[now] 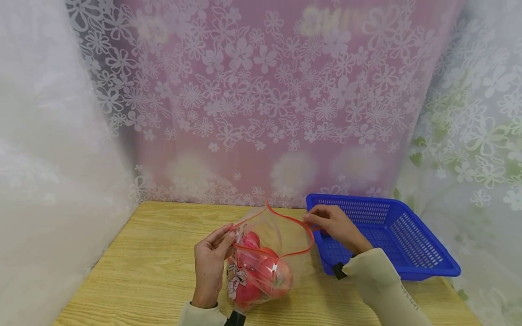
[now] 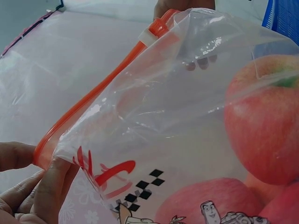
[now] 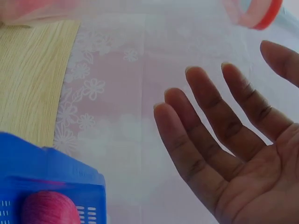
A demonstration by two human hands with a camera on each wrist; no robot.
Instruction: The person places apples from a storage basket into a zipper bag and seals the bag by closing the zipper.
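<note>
A clear zip bag (image 1: 295, 253) with a red zip rim and cartoon print stands on the table, its mouth wide. Inside are several red apples (image 1: 281, 278), seen close in the left wrist view (image 2: 261, 126). My left hand (image 1: 212, 258) pinches the bag's left rim between thumb and fingers. At the opposite side of the mouth is my right hand (image 1: 336, 226), close to the red rim. The right wrist view shows that right hand (image 3: 233, 144) with fingers spread and nothing in them, the zip rim just above its fingertips. A white slider (image 2: 148, 37) sits on the zip.
A blue plastic basket (image 1: 408, 270) stands right of the bag, partly under my right forearm. One red apple (image 3: 50, 208) lies in it. The wooden table (image 1: 151, 262) backs onto a pink flowered curtain (image 1: 261, 113), with pale sheets on both sides.
</note>
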